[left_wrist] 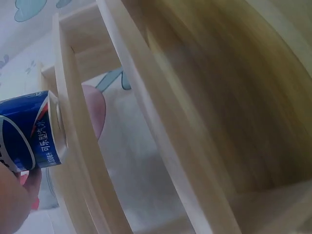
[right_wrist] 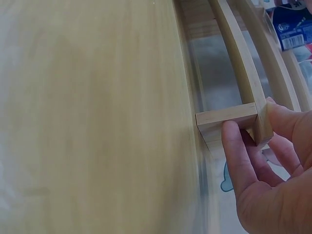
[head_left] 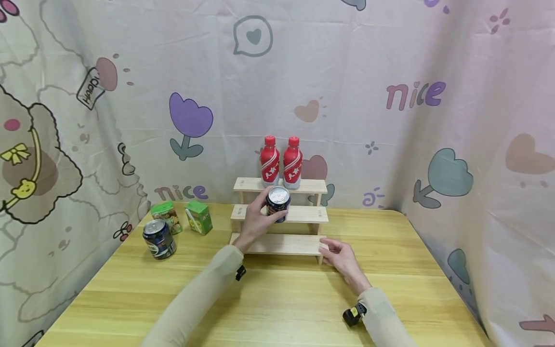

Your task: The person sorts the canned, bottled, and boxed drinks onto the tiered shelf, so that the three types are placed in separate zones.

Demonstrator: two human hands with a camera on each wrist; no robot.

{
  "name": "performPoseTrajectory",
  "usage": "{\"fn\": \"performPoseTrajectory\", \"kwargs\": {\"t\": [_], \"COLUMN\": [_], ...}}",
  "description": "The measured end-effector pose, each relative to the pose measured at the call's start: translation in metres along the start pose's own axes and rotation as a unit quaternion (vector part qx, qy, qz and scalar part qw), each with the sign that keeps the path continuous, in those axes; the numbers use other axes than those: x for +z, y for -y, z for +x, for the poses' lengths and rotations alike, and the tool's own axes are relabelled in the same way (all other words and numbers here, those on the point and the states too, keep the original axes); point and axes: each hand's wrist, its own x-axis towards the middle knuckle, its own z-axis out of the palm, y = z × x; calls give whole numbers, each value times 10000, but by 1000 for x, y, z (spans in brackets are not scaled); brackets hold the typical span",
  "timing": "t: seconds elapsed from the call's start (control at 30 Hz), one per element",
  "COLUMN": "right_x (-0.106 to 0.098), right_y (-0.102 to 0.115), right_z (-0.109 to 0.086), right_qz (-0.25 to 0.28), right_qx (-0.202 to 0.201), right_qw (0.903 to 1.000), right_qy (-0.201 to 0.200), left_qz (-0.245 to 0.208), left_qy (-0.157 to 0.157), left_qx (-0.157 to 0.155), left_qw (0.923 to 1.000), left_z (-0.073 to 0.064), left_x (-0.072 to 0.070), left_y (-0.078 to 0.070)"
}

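My left hand [head_left: 257, 222] grips a dark blue soda can [head_left: 278, 198], silver top up, close over the middle step of a three-tier wooden shelf [head_left: 277, 245]. In the left wrist view the can [left_wrist: 27, 131] shows a blue and white label, its base near the step's edge. At the right end of the lowest step, my right hand [head_left: 342, 260] holds the corner. The right wrist view shows that hand [right_wrist: 273, 180] with its thumb on the board and fingers against the end support. Two red bottles [head_left: 270, 161] stand on the top step.
Another blue can [head_left: 159, 239] stands on the wooden table [head_left: 295, 308] at the left. Behind it are a green-lidded snack container [head_left: 168, 217] and a green drink carton [head_left: 199, 218]. A printed curtain [head_left: 364, 58] hangs behind the table and along both sides.
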Motion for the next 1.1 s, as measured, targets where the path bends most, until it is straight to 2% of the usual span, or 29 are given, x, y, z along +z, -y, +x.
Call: {"fn": "performPoseTrajectory", "kwargs": {"t": [0.43, 0.63, 0.83, 1.1], "right_x": [-2, -2, -2, -2], "right_y": [4, 7, 3, 3], "right_z": [-3, -4, -2, -2], "right_qz": [148, 133, 91, 70], "right_qx": [5, -22, -31, -24], "right_qw": [9999, 9998, 9999, 9999], "right_qy": [69, 118, 76, 89], "left_qz": [-423, -271, -202, -337], "left_qy": [278, 483, 524, 712], "left_qx": [-201, -467, -828, -1237], "left_qw": [9985, 9974, 9950, 9892], "left_z": [8, 14, 22, 27], "left_x": [22, 22, 22, 20], "left_y": [-3, -2, 0, 1]}}
